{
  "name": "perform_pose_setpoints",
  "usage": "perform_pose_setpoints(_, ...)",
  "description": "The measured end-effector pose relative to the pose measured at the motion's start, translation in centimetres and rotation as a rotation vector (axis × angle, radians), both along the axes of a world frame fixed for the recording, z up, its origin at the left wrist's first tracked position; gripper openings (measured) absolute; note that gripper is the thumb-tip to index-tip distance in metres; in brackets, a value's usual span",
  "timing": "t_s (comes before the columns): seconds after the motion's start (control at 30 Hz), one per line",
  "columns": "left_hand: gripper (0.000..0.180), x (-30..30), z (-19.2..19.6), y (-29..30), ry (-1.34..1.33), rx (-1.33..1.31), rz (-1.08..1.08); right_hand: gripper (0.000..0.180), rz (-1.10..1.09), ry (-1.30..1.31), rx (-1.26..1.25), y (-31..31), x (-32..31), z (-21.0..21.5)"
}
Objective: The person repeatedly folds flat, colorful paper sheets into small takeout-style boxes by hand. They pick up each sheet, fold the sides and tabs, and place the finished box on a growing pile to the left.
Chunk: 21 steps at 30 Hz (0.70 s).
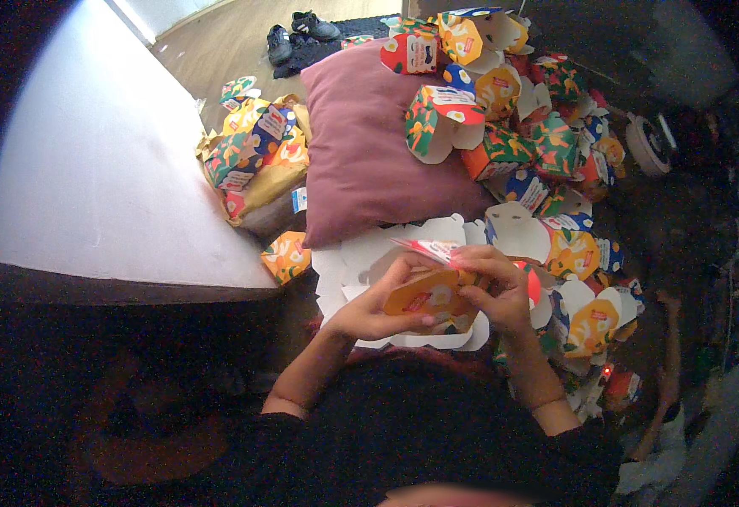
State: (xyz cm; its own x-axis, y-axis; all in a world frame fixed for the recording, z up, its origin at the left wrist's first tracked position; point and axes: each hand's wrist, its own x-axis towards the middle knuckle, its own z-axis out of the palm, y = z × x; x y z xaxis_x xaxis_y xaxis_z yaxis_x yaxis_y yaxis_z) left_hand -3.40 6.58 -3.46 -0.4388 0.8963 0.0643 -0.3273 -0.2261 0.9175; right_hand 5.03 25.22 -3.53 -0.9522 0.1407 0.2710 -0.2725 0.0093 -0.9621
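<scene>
So we've got one orange carton (424, 297) up in front of us, held between both hands just over a spread of white cardboard pieces (340, 262). Our left hand (393, 297) is wrapped round its left side, thumb lying across the lower front, which looks to us like the steadying grip. Our right hand (486, 277) has the upper right edge pinched between thumb and fingers; we reckon that tighter hold gives finer control near the red-and-white flap (430, 248) sticking up on top. How the fingers sit behind the card we can't tell. Keeping it close and tilted probably lets us see the edges while working. The white pieces lie flat and overlapping right under our hands, likely for easy reach. Beyond them there's a pink cushion (369, 144), and up its right side a heap of shaped cartons (505, 150), jumbled with flaps every which way, so we'd guess it's a loose dumping spot. More colourful cartons (247, 152) sit bunched left of the cushion.
</scene>
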Motion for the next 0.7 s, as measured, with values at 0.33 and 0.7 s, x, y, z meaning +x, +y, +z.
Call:
perform_pose_setpoints(0.33, 0.051, -6.4, 4.3, -5.4, 1.050, -0.207, 1.865, 0.037, -0.145, -0.003, 0.063, 3.8, -0.1, -0.5)
perform_pose_setpoints(0.7, 0.083, 1.8, -9.5, -0.1, 1.210, -0.986, -0.059, 0.063, -0.239, -0.748, 1.005, -1.1, 2.0, -8.3)
